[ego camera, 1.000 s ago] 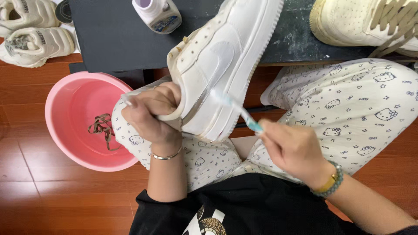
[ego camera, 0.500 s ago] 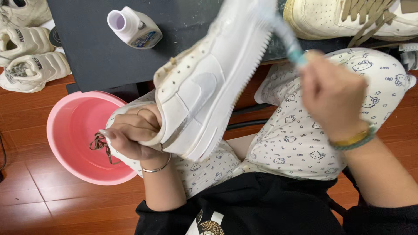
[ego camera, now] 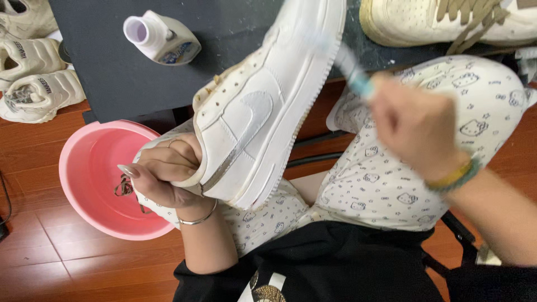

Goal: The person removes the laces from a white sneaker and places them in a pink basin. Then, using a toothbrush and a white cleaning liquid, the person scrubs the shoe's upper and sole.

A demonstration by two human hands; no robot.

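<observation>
My left hand (ego camera: pixel 165 176) grips the heel opening of a white sneaker (ego camera: pixel 263 106), which is tilted with its toe up over the dark table (ego camera: pixel 100 78). My right hand (ego camera: pixel 417 126), blurred by motion, holds a toothbrush (ego camera: pixel 349 64) with a pale blue handle. Its head lies against the sneaker's sole edge near the toe. A silver bangle is on my left wrist, and yellow and teal bands are on my right. Both hands work above my lap in patterned white trousers.
A pink basin (ego camera: pixel 100 179) with brown laces in it stands on the wooden floor at the left. A white bottle (ego camera: pixel 162 38) lies on the dark table. A cream sneaker (ego camera: pixel 447 22) rests at top right. Several white shoes (ego camera: pixel 31 72) sit at far left.
My right hand has moved the toothbrush from the sneaker's lower side up along the sole edge toward the toe. My left hand has kept its grip on the heel.
</observation>
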